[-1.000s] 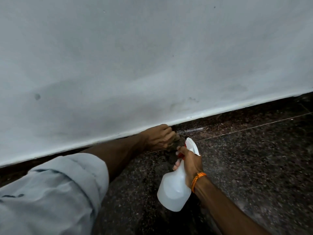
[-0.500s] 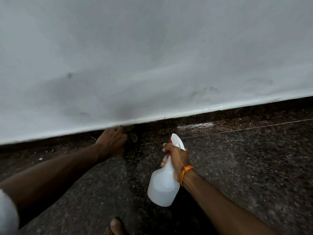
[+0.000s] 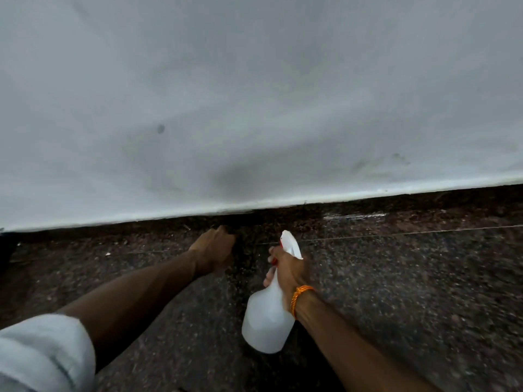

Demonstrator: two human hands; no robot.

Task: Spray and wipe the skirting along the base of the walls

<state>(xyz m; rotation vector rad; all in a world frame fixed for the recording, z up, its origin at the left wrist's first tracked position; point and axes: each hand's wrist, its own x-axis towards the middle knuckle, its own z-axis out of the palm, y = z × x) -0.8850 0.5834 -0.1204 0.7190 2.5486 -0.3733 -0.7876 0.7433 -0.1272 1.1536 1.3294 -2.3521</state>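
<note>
Grey fabric of a rolled sleeve (image 3: 42,355) covers the arm behind the left hand (image 3: 215,250). Its fingers are curled and pressed on the dark stone skirting (image 3: 424,210) at the foot of the white wall (image 3: 254,94); whether they hold a cloth cannot be told. One second ago this hand was just beside the nozzle, and it has since slid left along the skirting, so a wiping stroke seems in progress. To its right, the right hand (image 3: 288,273) grips the neck of the white spray bottle (image 3: 266,321), nozzle toward the skirting. Further right of the bottle a wet streak (image 3: 353,215) shines, probably not wiped yet.
</note>
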